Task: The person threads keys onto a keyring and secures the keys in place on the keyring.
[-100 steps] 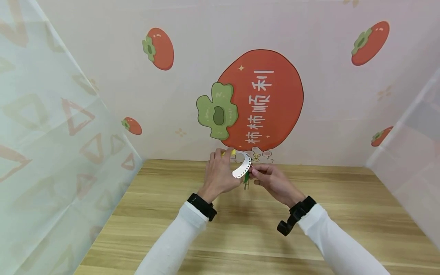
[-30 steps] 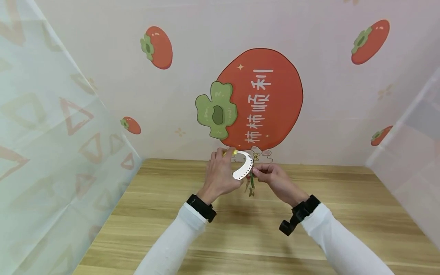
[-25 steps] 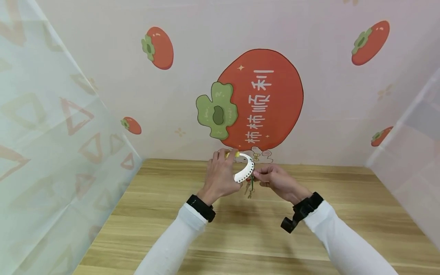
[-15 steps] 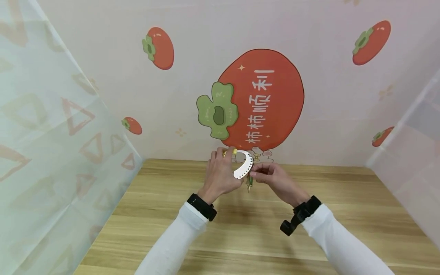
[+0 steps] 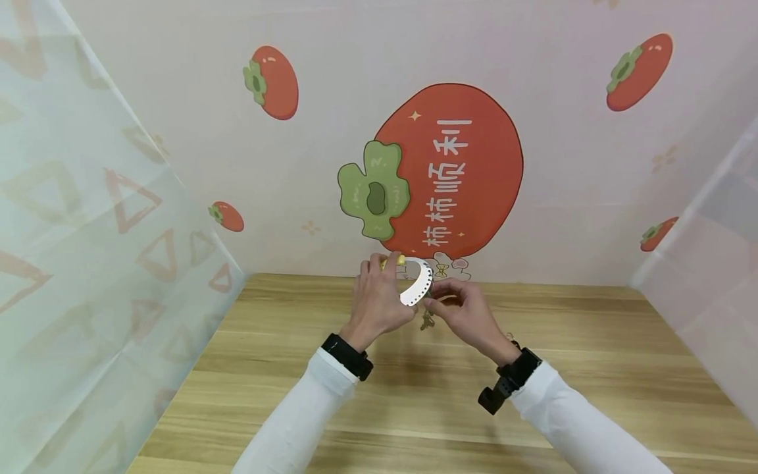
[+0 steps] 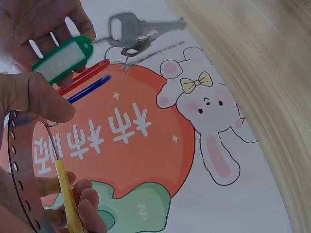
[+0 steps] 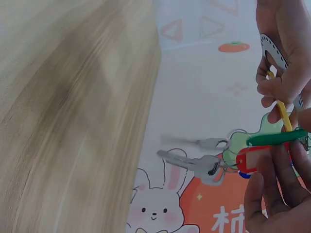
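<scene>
In the head view, my left hand [image 5: 379,296] holds a white curved strip [image 5: 419,286] with holes along its outer edge, plus a yellow stick [image 7: 283,114]. My right hand [image 5: 468,316] is at the strip's right side, pinching a green key tag [image 6: 63,58] between thumb and fingers. By it are a red key tag [image 7: 250,158] and a blue key tag [image 6: 90,88]. Metal keys [image 6: 126,29] dangle from the tags, some blurred. The fingers hide where the tags meet the strip, so I cannot tell whether they are attached.
Below the hands lies a wood-grain table [image 5: 266,368]. Behind it stands a pale wall sheet [image 5: 331,131] printed with persimmons and a rabbit. More printed sheets [image 5: 89,230] close off the sides. Each wrist wears a black strap [image 5: 348,357].
My right hand has shifted slightly left and its thumb now covers the green tag in the head view. The hanging keys have swung. My left hand has barely moved.
</scene>
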### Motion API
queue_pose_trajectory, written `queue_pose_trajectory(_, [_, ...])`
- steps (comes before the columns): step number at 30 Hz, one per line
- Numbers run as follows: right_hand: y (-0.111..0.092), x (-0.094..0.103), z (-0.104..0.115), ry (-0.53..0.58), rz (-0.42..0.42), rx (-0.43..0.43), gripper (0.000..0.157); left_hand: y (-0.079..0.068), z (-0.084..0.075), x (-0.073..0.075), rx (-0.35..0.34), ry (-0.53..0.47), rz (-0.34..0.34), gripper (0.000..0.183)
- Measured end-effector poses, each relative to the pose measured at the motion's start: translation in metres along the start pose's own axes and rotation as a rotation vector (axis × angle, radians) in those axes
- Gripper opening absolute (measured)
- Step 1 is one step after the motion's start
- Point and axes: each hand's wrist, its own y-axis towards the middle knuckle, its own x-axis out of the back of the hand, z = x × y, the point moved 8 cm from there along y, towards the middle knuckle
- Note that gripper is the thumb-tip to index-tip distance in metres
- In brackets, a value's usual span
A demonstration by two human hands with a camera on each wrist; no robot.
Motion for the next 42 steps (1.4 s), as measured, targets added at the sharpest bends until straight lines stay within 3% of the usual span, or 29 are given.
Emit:
queue_pose_trajectory(3, [-0.001, 0.000, 0.000, 0.015, 0.004, 0.015, 0.020, 0.000, 0.001, 0.000, 0.002, -0.009, -0.003, 0.088])
queue_pose_trajectory(13, [-0.001, -0.001, -0.007, 0.142, 0.046, -0.048, 0.022, -0.001, 0.000, 0.000, 0.011, -0.021, -0.001, 0.088])
queue_pose_trajectory(27, [-0.003, 0.001, -0.007, 0.120, -0.029, 0.028, 0.022, 0.000, 0.001, -0.001, 0.024, -0.059, -0.016, 0.088])
queue_pose_trajectory(38, [-0.005, 0.000, -0.008, 0.292, -0.043, -0.012, 0.029, 0.000, 0.000, -0.002, 0.037, -0.079, -0.003, 0.092])
queue_pose_trajectory(42, [-0.004, -0.001, -0.008, 0.309, -0.012, -0.036, 0.028, 0.000, -0.001, -0.002, 0.027, -0.082, -0.013, 0.096])
